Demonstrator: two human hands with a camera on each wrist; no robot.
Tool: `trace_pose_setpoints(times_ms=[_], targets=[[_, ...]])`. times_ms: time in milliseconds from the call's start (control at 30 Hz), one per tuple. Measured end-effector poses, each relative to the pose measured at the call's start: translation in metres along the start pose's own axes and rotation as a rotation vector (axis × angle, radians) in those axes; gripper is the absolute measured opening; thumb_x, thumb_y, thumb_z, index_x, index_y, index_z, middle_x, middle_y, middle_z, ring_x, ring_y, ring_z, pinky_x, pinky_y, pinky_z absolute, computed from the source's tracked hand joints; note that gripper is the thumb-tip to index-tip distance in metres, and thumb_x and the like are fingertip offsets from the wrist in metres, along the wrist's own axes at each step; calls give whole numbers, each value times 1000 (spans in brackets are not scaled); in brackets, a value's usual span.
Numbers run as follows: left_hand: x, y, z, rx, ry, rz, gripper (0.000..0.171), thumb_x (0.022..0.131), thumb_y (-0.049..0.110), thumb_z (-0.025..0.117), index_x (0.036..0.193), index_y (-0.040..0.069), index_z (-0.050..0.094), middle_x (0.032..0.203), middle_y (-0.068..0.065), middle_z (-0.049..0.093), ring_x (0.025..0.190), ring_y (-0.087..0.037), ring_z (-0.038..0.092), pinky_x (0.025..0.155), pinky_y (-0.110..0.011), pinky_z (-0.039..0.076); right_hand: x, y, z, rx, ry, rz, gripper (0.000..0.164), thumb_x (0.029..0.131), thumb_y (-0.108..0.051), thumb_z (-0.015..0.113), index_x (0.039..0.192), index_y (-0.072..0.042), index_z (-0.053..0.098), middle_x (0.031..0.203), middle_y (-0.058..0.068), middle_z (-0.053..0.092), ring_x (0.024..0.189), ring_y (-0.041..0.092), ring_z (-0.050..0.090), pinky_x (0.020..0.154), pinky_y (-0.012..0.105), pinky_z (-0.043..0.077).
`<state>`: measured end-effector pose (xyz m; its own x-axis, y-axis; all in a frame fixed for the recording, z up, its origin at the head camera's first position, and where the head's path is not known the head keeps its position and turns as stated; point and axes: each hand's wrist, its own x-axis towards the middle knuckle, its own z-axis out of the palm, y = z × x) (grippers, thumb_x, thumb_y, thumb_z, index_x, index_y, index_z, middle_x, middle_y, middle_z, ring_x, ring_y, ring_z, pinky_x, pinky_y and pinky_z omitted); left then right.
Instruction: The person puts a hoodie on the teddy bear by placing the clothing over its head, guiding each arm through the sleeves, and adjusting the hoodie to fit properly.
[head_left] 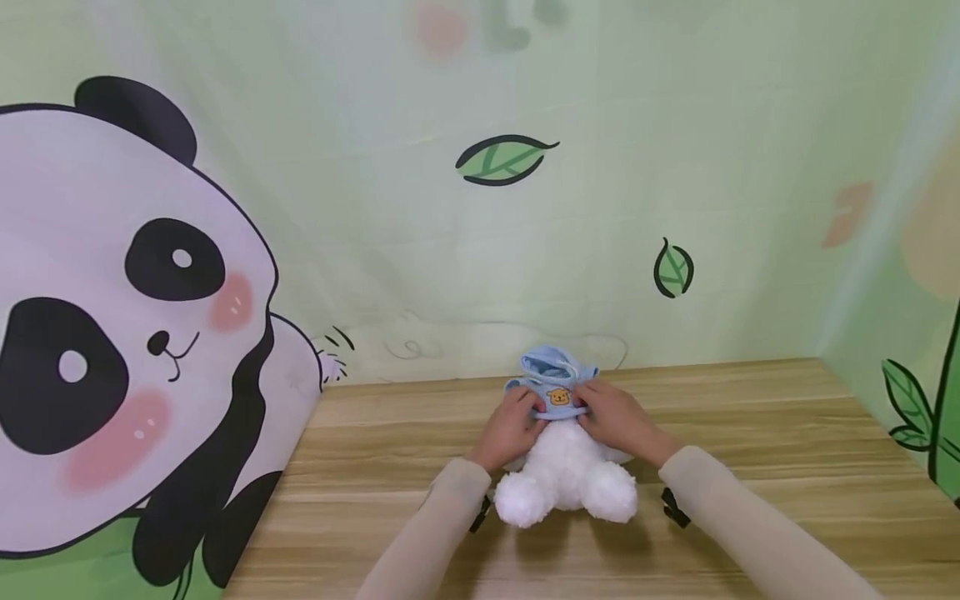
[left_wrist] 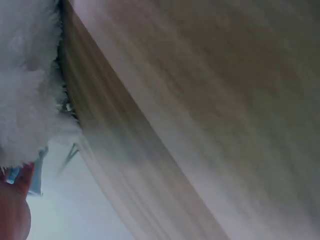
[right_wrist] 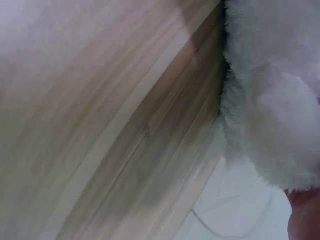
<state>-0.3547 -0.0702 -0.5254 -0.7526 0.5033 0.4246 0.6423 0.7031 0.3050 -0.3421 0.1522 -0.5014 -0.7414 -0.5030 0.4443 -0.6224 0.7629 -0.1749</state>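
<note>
A fluffy white plush toy (head_left: 566, 462) is on the wooden table, its two rounded feet toward me. At its far end is a small light-blue hoodie (head_left: 551, 383) with a brown animal-face patch; the hood opening faces up. My left hand (head_left: 513, 425) pinches the hoodie's left lower edge. On the other side my right hand (head_left: 618, 417) pinches its right lower edge. White fur (left_wrist: 27, 85) fills the left side of the left wrist view, with a bit of blue cloth by the fingers. In the right wrist view the plush fur (right_wrist: 285, 120) hides most of that hand.
The wood-grain table (head_left: 787, 467) spreads to both sides of the toy. Close behind the hoodie rises a pale green backdrop (head_left: 375, 208) printed with leaves. A large printed panda (head_left: 187, 333) covers the left side.
</note>
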Motion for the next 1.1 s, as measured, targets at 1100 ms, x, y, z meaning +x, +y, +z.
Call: trace_pose_setpoints(times_ms=[1100], targets=[[-6,-21,-13,-96,-84,18,35,84,6,74,118,8,65,130,-10,55,124,-26,52,106,-38,44,-7,39,-3,477,-137,158,27,79,6,70,103,-2,61,116,18,60,107,37,61,80,38,58]])
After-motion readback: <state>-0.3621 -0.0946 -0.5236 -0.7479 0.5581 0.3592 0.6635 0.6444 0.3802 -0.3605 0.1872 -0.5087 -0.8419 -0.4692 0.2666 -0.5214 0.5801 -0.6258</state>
